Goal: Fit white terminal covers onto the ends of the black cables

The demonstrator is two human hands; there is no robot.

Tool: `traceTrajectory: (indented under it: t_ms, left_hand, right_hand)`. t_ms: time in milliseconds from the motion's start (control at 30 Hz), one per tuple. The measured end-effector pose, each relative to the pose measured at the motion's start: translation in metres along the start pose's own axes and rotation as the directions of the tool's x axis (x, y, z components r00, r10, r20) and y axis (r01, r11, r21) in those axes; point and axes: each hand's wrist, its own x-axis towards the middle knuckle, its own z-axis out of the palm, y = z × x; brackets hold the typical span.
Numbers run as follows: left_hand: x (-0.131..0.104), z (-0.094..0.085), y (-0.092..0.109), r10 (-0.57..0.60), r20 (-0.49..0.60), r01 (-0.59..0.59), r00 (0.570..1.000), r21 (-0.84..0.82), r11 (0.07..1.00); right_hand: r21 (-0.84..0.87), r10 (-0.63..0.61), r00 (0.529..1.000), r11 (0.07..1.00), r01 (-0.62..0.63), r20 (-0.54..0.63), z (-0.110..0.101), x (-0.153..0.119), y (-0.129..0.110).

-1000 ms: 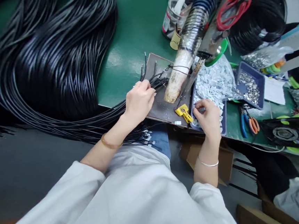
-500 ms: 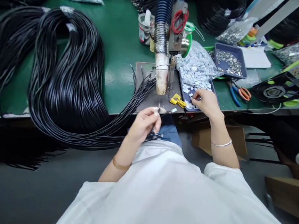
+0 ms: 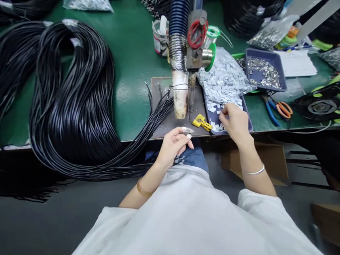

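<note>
My left hand (image 3: pixel 177 144) is just off the table's front edge, index finger stretched out and thumb apart from it. White coverings are on both fingertips, and I see no cable between them. Below it, black cable ends with small pale tags (image 3: pixel 178 159) lie over my lap. My right hand (image 3: pixel 236 123) is over the shallow dark tray (image 3: pixel 249 123), thumb and index finger pinched at a small white piece (image 3: pixel 219 111), partly hidden by the fingertips. Many such flat pieces (image 3: pixel 223 93) lie in the tray and in a clear bag on it. A yellow clip (image 3: pixel 201 122) lies between the hands.
Black cable bundles (image 3: pixel 71 92) hang over the table edge at left. A ribbed hose (image 3: pixel 178 51) and a metal stand with solder spools (image 3: pixel 208 56) rise mid-table. At right are a tray of metal parts (image 3: pixel 264 71), pliers (image 3: pixel 271 110) and a fan (image 3: pixel 319 106).
My left hand has let go of the black cable with the pale tag and moved slightly right. My right hand stays at the tray, still pinched. The whole view has shifted a little.
</note>
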Motion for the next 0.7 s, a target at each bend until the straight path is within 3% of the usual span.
traceTrajectory:
  t_ms: [100, 267, 367, 500, 700]
  left_hand:
    - [0.001, 0.007, 0.004, -0.048, 0.050, 0.048, 0.998, 0.009, 0.999]
    - [0.005, 0.007, 0.000, -0.098, 0.068, 0.101, 0.993, -0.034, 0.994]
    - [0.007, -0.001, -0.005, -0.159, 0.126, 0.167, 0.979, -0.054, 0.985]
    - [0.009, -0.006, -0.007, -0.144, 0.094, 0.153, 0.985, -0.091, 0.984]
    - [0.008, -0.007, -0.006, -0.018, 0.046, 0.019, 0.999, -0.015, 1.000]
  right_hand:
    - [0.325, 0.076, 0.980, 0.946, -0.012, -0.185, -0.005, -0.013, -0.011]
    - [0.713, 0.142, 0.981, 0.702, -0.005, -0.132, -0.010, -0.043, -0.049]
    - [0.775, 0.116, 0.985, 0.632, 0.026, -0.128, -0.004, -0.055, -0.066]
    - [0.732, 0.073, 0.986, 0.678, 0.064, -0.153, 0.008, -0.059, -0.075]
    - [0.833, -0.010, 0.999, 0.553, -0.034, 0.047, 0.021, -0.057, -0.074]
